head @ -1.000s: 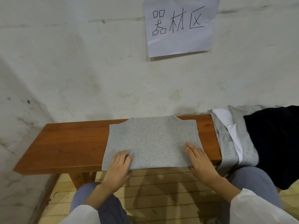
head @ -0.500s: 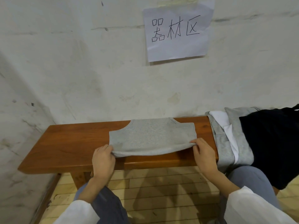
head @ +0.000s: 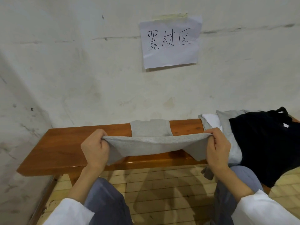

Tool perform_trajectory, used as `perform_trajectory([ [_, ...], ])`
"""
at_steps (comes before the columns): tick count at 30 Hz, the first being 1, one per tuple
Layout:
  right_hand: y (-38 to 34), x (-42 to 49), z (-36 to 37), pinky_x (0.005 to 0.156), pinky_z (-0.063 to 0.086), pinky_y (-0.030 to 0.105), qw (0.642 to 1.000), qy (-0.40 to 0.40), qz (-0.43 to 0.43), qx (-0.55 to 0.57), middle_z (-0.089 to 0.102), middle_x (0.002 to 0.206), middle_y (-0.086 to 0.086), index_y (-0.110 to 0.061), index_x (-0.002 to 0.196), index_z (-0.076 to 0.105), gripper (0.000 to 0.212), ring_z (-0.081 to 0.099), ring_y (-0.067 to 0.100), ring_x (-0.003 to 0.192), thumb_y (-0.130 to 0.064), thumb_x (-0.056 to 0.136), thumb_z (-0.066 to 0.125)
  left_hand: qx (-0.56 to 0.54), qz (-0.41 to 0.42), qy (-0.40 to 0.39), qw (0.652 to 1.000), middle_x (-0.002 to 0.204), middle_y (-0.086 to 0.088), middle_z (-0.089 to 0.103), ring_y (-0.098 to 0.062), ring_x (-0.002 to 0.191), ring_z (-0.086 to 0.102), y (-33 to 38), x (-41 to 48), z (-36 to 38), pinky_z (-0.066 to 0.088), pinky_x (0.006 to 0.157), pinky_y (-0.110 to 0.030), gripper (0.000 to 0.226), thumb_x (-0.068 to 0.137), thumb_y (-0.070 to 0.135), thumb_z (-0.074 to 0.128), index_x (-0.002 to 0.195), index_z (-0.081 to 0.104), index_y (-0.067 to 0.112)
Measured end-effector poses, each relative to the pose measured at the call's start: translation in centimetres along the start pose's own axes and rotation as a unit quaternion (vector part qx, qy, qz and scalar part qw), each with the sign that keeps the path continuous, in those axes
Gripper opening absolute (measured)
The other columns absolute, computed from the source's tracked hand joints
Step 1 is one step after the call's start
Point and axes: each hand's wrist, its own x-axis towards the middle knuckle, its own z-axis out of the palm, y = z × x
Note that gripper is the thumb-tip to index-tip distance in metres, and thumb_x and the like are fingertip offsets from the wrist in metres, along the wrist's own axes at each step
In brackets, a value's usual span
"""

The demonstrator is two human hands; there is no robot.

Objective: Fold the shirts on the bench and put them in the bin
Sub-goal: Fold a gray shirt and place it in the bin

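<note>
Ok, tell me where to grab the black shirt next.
Probably at the collar end. The black shirt lies on top of the pile with its white label showing near the wall, while its lower part hangs off the bench front. Come from above and pinch the shoulders either side of the label.

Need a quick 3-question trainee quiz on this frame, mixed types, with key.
1. True or false: the left hand and right hand each pinch the near edge of the grey shirt, raised off the bench.
2. What tops the pile at the bench's right end? A) black garment; B) red towel; C) bin.
3. Short answer: is a bin visible anywhere?
Key: 1 true; 2 A; 3 no.
</note>
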Motion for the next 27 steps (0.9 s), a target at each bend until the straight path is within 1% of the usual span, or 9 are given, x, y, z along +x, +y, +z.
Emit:
perform_trajectory([
  [3, -0.2, 0.1, -0.6, 0.070, 0.037, 0.003, 1.000, 0.012, -0.006, 0.002, 0.055, 0.079, -0.003, -0.018, 0.085, 0.054, 0.024, 0.051, -0.007, 0.077, -0.024, 0.090, 0.032, -0.005, 0.006, 0.011, 1.000, 0.050, -0.004, 0.042, -0.018, 0.052, 0.037, 0.8, 0.1, 0.0, 0.027, 0.043, -0.026, 0.026, 0.075, 0.006, 0.033, 0.055, 0.050, 0.004],
  [8, 0.3, 0.2, -0.9, 0.069, 0.039, 0.006, 1.000, 0.004, -0.013, -0.004, 0.057, 0.078, -0.001, -0.019, 0.086, 0.055, 0.023, 0.050, 0.001, 0.071, -0.023, 0.091, 0.033, -0.014, -0.003, 0.003, 1.000, 0.048, -0.005, 0.041, -0.018, 0.050, 0.036, 0.9, -0.1, 0.0, 0.025, 0.043, -0.025, 0.022, 0.071, 0.002, 0.034, 0.054, 0.048, 0.004],
  [13, 0.6, 1.1, 0.1, 0.073, 0.037, 0.002, 1.000, 0.006, -0.014, -0.024, 0.050, 0.093, 0.002, -0.010, 0.083, 0.061, 0.015, 0.047, -0.011, 0.087, -0.004, 0.085, 0.047, 0.006, -0.032, -0.011, 0.999, 0.056, -0.002, 0.048, -0.015, 0.056, 0.042, 0.1, 0.1, 0.6, 0.032, 0.048, -0.021, 0.020, 0.073, 0.001, 0.036, 0.062, 0.053, 0.005],
  [18, 2.6, 3.4, 3.2, 0.069, 0.038, 0.009, 0.999, -0.037, 0.000, -0.019, 0.049, 0.087, -0.001, -0.006, 0.080, 0.062, 0.017, 0.049, -0.002, 0.080, -0.010, 0.086, 0.046, 0.024, -0.183, -0.006, 0.983, 0.079, 0.000, 0.058, -0.008, 0.062, 0.050, -1.3, 1.7, 2.8, 0.037, 0.058, -0.015, 0.030, 0.077, -0.015, 0.049, 0.095, 0.055, 0.008],
  [20, 3.5, 5.5, 5.3, 0.069, 0.037, 0.013, 0.998, -0.051, -0.001, -0.023, 0.049, 0.085, -0.003, -0.008, 0.078, 0.061, 0.022, 0.048, 0.004, 0.077, -0.017, 0.087, 0.043, 0.031, -0.189, -0.009, 0.981, 0.077, -0.002, 0.058, -0.013, 0.060, 0.050, -2.6, 3.2, 4.2, 0.039, 0.057, -0.021, 0.030, 0.077, -0.014, 0.049, 0.095, 0.053, 0.010],
  [22, 4.3, 7.8, 7.4, 0.066, 0.033, 0.017, 0.996, -0.070, -0.015, -0.051, 0.048, 0.084, -0.002, -0.008, 0.075, 0.059, 0.020, 0.044, 0.008, 0.071, -0.015, 0.085, 0.043, 0.053, -0.183, -0.015, 0.981, 0.073, -0.004, 0.057, -0.022, 0.057, 0.049, -4.0, 4.9, 5.6, 0.038, 0.055, -0.034, 0.027, 0.075, -0.010, 0.048, 0.091, 0.052, 0.012],
  [24, 6.0, 10.5, 10.3, 0.061, 0.032, 0.018, 0.990, -0.100, -0.009, -0.099, 0.050, 0.086, 0.002, -0.003, 0.076, 0.059, 0.018, 0.046, 0.012, 0.067, -0.010, 0.086, 0.046, 0.081, -0.203, -0.026, 0.975, 0.070, -0.003, 0.056, -0.028, 0.061, 0.051, -6.1, 6.8, 7.9, 0.037, 0.057, -0.035, 0.024, 0.076, -0.008, 0.048, 0.089, 0.052, 0.012],
  [26, 8.6, 12.8, 13.7, 0.068, 0.042, 0.026, 0.971, -0.174, 0.025, -0.161, 0.054, 0.097, 0.009, -0.002, 0.089, 0.062, 0.015, 0.056, 0.023, 0.078, -0.008, 0.090, 0.048, 0.122, -0.236, -0.084, 0.961, 0.075, -0.005, 0.058, -0.032, 0.069, 0.055, -9.1, 8.4, 10.8, 0.039, 0.059, -0.035, 0.020, 0.080, -0.002, 0.050, 0.094, 0.053, 0.012],
  [27, 9.8, 13.4, 15.2, 0.080, 0.045, 0.036, 0.947, -0.228, 0.049, -0.220, 0.054, 0.110, 0.012, -0.003, 0.103, 0.061, 0.018, 0.057, 0.031, 0.095, -0.009, 0.091, 0.049, 0.152, -0.254, -0.149, 0.944, 0.085, -0.008, 0.060, -0.035, 0.079, 0.058, -10.5, 8.9, 12.2, 0.042, 0.064, -0.038, 0.021, 0.083, 0.005, 0.052, 0.103, 0.052, 0.012],
])
